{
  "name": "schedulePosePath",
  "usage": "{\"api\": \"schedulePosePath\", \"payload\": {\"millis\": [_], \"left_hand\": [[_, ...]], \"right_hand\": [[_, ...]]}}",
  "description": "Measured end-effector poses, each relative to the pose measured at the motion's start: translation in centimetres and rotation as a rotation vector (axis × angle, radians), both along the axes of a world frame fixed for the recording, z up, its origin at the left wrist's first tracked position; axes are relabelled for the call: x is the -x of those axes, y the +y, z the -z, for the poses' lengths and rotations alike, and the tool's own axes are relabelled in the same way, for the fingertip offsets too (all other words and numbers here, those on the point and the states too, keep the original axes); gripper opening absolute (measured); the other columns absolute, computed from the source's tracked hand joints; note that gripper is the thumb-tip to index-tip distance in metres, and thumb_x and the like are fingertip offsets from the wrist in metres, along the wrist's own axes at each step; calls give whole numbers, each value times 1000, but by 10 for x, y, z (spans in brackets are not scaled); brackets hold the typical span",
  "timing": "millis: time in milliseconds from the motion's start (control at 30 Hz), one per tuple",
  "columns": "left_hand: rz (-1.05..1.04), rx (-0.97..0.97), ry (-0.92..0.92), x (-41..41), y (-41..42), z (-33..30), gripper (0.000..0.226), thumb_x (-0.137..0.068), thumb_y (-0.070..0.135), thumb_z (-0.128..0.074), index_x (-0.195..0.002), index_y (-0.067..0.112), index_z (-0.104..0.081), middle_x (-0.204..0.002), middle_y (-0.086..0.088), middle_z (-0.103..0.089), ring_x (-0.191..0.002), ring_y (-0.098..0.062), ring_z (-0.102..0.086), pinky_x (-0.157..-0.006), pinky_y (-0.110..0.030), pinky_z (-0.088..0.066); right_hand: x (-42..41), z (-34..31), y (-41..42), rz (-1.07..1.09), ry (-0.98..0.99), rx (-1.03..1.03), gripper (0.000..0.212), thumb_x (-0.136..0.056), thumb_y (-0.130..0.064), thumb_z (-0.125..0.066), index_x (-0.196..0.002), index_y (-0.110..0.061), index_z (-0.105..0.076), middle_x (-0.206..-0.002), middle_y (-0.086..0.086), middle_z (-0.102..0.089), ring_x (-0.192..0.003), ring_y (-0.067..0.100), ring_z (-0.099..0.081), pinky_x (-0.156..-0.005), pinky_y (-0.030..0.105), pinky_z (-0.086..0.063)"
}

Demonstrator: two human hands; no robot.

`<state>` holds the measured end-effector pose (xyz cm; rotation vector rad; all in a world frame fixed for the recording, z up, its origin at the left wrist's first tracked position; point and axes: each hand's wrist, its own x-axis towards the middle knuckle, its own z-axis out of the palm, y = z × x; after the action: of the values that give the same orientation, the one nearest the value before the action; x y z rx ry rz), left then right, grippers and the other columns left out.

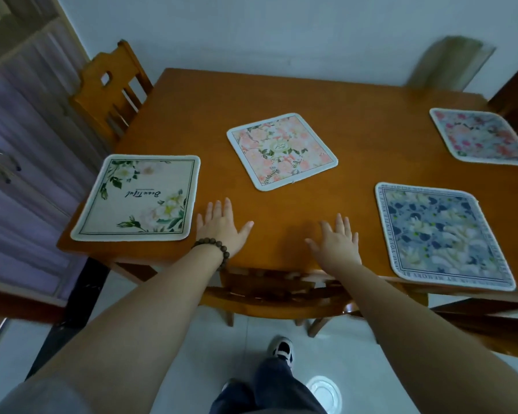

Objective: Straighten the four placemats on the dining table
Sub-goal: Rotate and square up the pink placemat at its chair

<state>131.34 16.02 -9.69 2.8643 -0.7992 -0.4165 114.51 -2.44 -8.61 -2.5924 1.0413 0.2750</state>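
**Both hands spread over the bare surface between the near placemats**

The person is standing at the near edge of the wooden surface [281, 94], reaching both bare arms forward. The left hand [222, 227] is hovering over or lying on the wood with its fingers spread wide and holding nothing; whether the palm is pressing down cannot be told. A dark bead bracelet [214, 249] is circling that wrist. The right hand [335, 243] is likewise splayed wide and empty, near the front edge, well apart from the left.

Four placemats are lying flat on the surface. The cream placemat [138, 198], with white flowers and script lettering, is sitting at the near left corner, just beside the left hand's fingers, its edges running roughly square with the surface's edge. The pink floral placemat [281, 150] is lying further in, toward the middle, turned at an angle so one corner is pointing toward the hands. The blue floral placemat [443, 234], bordered with printed text, is lying at the near right, to the right of the right hand and apart from it, slightly skewed. The pink-and-white placemat [482, 135] is lying at the far right, also turned at an angle.

A wooden chair [111, 88] is standing at the far left corner, and another chair [275, 294] is tucked under the near edge below the hands. A sneaker [281, 351] is showing on the pale floor.
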Motion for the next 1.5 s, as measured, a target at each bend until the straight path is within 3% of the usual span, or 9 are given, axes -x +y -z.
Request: {"api": "schedulePosePath", "payload": {"millis": [767, 1133, 1367, 1500], "left_hand": [[-61, -77, 62, -135, -129, 44, 89, -88, 69, -30, -152, 16, 2, -160, -10, 3, -146, -26, 4, -117, -48, -5], [-9, 3, 21, -261, -205, 73, 100, -80, 78, -34, -150, 21, 10, -159, -7, 13, -145, -25, 12, -117, -50, 1], [-61, -39, 50, -319, -241, 88, 111, -71, 84, -40, -151, 23, 8, -160, -8, 9, -145, -27, 11, -115, -51, 0], [-44, -48, -28, -319, -242, 101, 110, -71, 86, -35, -152, 20, 0, -160, -8, 1, -146, -26, 6, -114, -50, 2]], "right_hand": [[-157, 59, -160, 12, 54, -62, 68, -93, -54, -43, -150, -23, -20, -160, 13, 3, -147, 30, 9, -116, 53, -4], [-235, 90, -239, 86, -13, 3, 88, -82, -79, -29, -151, -30, -6, -160, 11, 8, -147, 29, 10, -116, 50, -1], [-250, 114, -249, 100, -27, 83, 89, -80, -81, -19, -152, -31, -2, -161, 10, 4, -147, 27, 11, -116, 47, 8], [-248, 116, -242, 104, -67, 130, 86, -82, -79, -16, -153, -29, -5, -161, 9, -2, -147, 26, 6, -116, 44, 9]]}}
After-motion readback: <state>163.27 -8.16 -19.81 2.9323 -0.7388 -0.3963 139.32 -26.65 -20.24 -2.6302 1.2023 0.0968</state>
